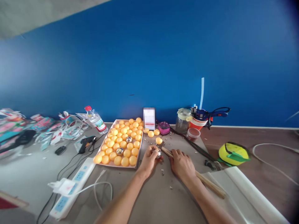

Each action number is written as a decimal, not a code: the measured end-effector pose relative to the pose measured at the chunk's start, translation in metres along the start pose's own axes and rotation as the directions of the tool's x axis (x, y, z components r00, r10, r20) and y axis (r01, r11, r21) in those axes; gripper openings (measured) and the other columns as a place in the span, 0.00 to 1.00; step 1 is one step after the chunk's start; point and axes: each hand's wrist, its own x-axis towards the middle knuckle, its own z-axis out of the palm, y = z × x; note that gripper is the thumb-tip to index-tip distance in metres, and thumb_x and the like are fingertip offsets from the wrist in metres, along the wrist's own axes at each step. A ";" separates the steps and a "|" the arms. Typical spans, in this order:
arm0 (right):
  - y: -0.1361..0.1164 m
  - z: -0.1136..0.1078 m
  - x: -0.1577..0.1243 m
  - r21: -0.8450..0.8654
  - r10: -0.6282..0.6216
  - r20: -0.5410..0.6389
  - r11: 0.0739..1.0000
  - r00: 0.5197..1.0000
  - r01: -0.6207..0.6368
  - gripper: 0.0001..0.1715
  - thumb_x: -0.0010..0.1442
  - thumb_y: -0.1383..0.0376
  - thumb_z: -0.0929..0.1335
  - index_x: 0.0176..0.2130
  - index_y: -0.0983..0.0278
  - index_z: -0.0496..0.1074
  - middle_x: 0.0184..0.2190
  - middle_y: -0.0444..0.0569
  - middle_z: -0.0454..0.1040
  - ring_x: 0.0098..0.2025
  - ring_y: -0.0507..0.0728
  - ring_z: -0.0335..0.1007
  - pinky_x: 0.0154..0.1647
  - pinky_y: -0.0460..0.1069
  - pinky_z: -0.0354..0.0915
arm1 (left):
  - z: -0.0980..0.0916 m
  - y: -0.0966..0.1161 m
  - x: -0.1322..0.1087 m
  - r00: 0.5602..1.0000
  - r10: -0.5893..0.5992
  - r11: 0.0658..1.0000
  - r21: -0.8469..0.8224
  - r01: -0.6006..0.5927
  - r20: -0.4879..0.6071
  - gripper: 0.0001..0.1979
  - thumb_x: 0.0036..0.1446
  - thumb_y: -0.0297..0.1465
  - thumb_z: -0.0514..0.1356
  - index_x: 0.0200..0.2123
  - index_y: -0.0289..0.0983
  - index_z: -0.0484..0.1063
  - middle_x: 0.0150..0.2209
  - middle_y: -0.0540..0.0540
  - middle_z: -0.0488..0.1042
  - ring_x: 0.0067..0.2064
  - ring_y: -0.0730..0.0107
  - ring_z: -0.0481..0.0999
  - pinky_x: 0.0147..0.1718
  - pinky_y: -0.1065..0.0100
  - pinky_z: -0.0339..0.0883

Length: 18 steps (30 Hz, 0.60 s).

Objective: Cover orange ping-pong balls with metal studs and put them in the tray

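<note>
A: Big blue wall (140, 62) across the back, grey tabletop (149, 199) in front of it. What's on there, left to right?

B: White power strip (90, 165) first, then a shallow tray (138, 158) packed with orange balls (124, 161), plus a couple of shiny ones mixed in.

A: And the hands?

B: Left hand (149, 159) is just right of the tray, pretty narrow, fingertips pinched around a silver ball (158, 153). It's low over the table; can't tell if the ball actually touches it. Right hand (183, 164) is next along, fingers curled over the wooden handle of a hammer (209, 184), so not open much at all.

A: Which way's the hammer pointing?

B: Head end goes up-left, away from the person, and sits right near the silver ball. Long axis is a diagonal: the handle runs under the right hand and wrist, with the butt sticking out lower right. Further over there's a yellow-green case (233, 154) lying on its side.
</note>
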 end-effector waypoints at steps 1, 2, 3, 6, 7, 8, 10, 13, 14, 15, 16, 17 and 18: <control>0.000 0.000 0.000 0.009 -0.003 -0.011 1.000 1.000 0.003 0.10 0.59 0.64 0.62 0.41 0.64 0.67 0.37 0.53 0.71 0.40 0.59 0.68 0.37 0.50 0.55 | 0.002 0.000 -0.002 1.000 0.005 0.999 0.033 -0.006 0.008 0.16 0.47 0.41 0.62 0.32 0.38 0.62 0.33 0.50 0.69 0.27 0.74 0.71 0.26 0.72 0.63; 0.001 0.001 0.000 0.016 -0.008 -0.022 1.000 1.000 0.009 0.10 0.59 0.65 0.61 0.41 0.64 0.67 0.37 0.53 0.71 0.40 0.59 0.68 0.37 0.50 0.55 | 0.003 0.000 -0.004 1.000 0.008 0.998 0.060 -0.009 0.016 0.15 0.47 0.41 0.62 0.31 0.38 0.62 0.35 0.49 0.69 0.27 0.75 0.70 0.26 0.72 0.63; 0.001 0.001 0.000 0.023 -0.014 -0.032 1.000 0.999 0.015 0.09 0.59 0.65 0.61 0.40 0.65 0.67 0.36 0.54 0.71 0.39 0.60 0.69 0.36 0.50 0.55 | 0.005 0.000 -0.005 1.000 0.015 0.996 0.082 -0.016 0.019 0.15 0.48 0.41 0.61 0.31 0.38 0.62 0.36 0.49 0.70 0.26 0.76 0.69 0.26 0.72 0.64; 0.002 0.001 -0.001 0.044 -0.028 -0.063 0.999 0.998 0.031 0.09 0.59 0.66 0.61 0.40 0.65 0.67 0.36 0.54 0.71 0.38 0.61 0.69 0.35 0.51 0.55 | 0.010 -0.001 -0.008 0.999 0.053 0.994 0.099 -0.053 0.002 0.14 0.49 0.40 0.61 0.30 0.37 0.62 0.37 0.49 0.70 0.26 0.77 0.68 0.27 0.71 0.64; 0.003 0.001 -0.001 0.053 -0.029 -0.070 0.998 0.997 0.033 0.09 0.59 0.66 0.61 0.39 0.66 0.68 0.36 0.55 0.71 0.38 0.61 0.69 0.35 0.51 0.55 | 0.011 -0.002 -0.008 0.998 0.070 0.993 0.093 -0.069 -0.005 0.13 0.49 0.40 0.60 0.30 0.37 0.62 0.36 0.49 0.70 0.26 0.78 0.67 0.27 0.72 0.64; 0.003 0.001 -0.001 0.063 -0.029 -0.076 0.997 0.997 0.034 0.09 0.58 0.67 0.61 0.39 0.66 0.68 0.36 0.55 0.71 0.38 0.61 0.69 0.35 0.51 0.55 | 0.013 -0.003 -0.008 0.996 0.085 0.993 0.084 -0.084 -0.009 0.13 0.50 0.39 0.60 0.30 0.37 0.61 0.36 0.49 0.69 0.26 0.78 0.67 0.28 0.72 0.64; 0.003 0.001 -0.001 0.083 -0.026 -0.084 0.996 0.996 0.033 0.09 0.58 0.67 0.61 0.39 0.66 0.68 0.36 0.55 0.72 0.38 0.61 0.69 0.35 0.51 0.55 | 0.016 -0.003 -0.009 0.995 0.104 0.992 0.077 -0.104 -0.005 0.13 0.51 0.39 0.59 0.29 0.37 0.60 0.35 0.50 0.69 0.25 0.78 0.68 0.28 0.72 0.63; 0.004 0.001 0.000 0.109 -0.029 -0.078 0.993 0.996 0.038 0.10 0.58 0.68 0.61 0.38 0.66 0.68 0.36 0.56 0.71 0.38 0.61 0.69 0.35 0.52 0.55 | 0.021 0.004 -0.010 0.992 0.128 0.986 0.106 -0.129 0.015 0.12 0.53 0.38 0.58 0.29 0.37 0.60 0.34 0.50 0.69 0.25 0.78 0.68 0.28 0.72 0.62; 0.004 0.001 0.000 0.115 -0.031 -0.075 0.993 0.997 0.040 0.10 0.58 0.68 0.60 0.38 0.66 0.68 0.36 0.56 0.72 0.38 0.62 0.69 0.35 0.52 0.55 | 0.022 0.008 -0.010 0.990 0.137 0.984 0.116 -0.139 0.020 0.12 0.53 0.38 0.58 0.29 0.37 0.60 0.34 0.50 0.69 0.25 0.78 0.68 0.28 0.72 0.61; 0.004 0.002 0.000 0.119 -0.033 -0.073 0.992 0.997 0.041 0.10 0.58 0.68 0.60 0.38 0.66 0.68 0.36 0.57 0.72 0.38 0.62 0.69 0.35 0.52 0.55 | 0.022 0.013 -0.009 0.989 0.149 0.981 0.121 -0.150 0.021 0.12 0.53 0.38 0.58 0.29 0.37 0.60 0.34 0.50 0.69 0.25 0.78 0.68 0.28 0.72 0.61; 0.004 0.002 0.000 0.122 -0.033 -0.072 0.992 0.997 0.042 0.10 0.58 0.68 0.60 0.38 0.66 0.68 0.36 0.57 0.72 0.38 0.62 0.69 0.35 0.52 0.55 | 0.021 0.020 -0.008 0.987 0.160 0.980 0.120 -0.161 0.016 0.12 0.53 0.38 0.58 0.30 0.37 0.60 0.35 0.50 0.69 0.26 0.78 0.69 0.27 0.73 0.60; 0.005 0.002 0.000 0.124 -0.033 -0.072 0.991 0.997 0.041 0.10 0.58 0.68 0.60 0.39 0.66 0.68 0.36 0.57 0.72 0.37 0.63 0.69 0.35 0.53 0.56 | 0.018 0.027 -0.007 0.985 0.173 0.979 0.113 -0.172 0.001 0.12 0.52 0.38 0.59 0.31 0.37 0.60 0.34 0.50 0.69 0.26 0.78 0.69 0.27 0.73 0.60; 0.005 0.002 0.000 0.126 -0.032 -0.074 0.991 0.997 0.041 0.11 0.59 0.68 0.60 0.39 0.66 0.68 0.36 0.57 0.72 0.37 0.63 0.69 0.35 0.53 0.56 | 0.014 0.034 -0.004 0.982 0.190 0.976 0.115 -0.187 -0.020 0.11 0.52 0.38 0.59 0.32 0.38 0.60 0.34 0.50 0.69 0.27 0.77 0.69 0.27 0.73 0.60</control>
